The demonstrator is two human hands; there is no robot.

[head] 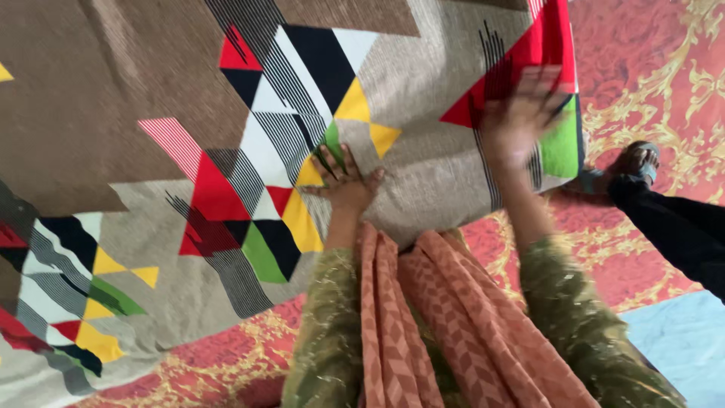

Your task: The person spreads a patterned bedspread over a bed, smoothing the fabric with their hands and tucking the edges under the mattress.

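A large patterned cloth [151, 113], brown and grey with red, yellow, black, white and green triangles and stripes, lies spread out in front of me. My left hand [343, 180] rests flat on it, fingers spread, near a yellow and green patch. My right hand [521, 113] is blurred and lies palm down with fingers apart on the cloth's right corner, over a red triangle. Neither hand holds anything. Both arms wear olive green sleeves, and an orange patterned scarf [445, 317] hangs down between them.
Under the cloth lies a red covering with gold floral pattern [649, 60]. Another person's sandalled foot [638, 162] and dark trouser leg [683, 227] are at the right, just past the cloth's corner. A light blue surface [680, 340] shows at the lower right.
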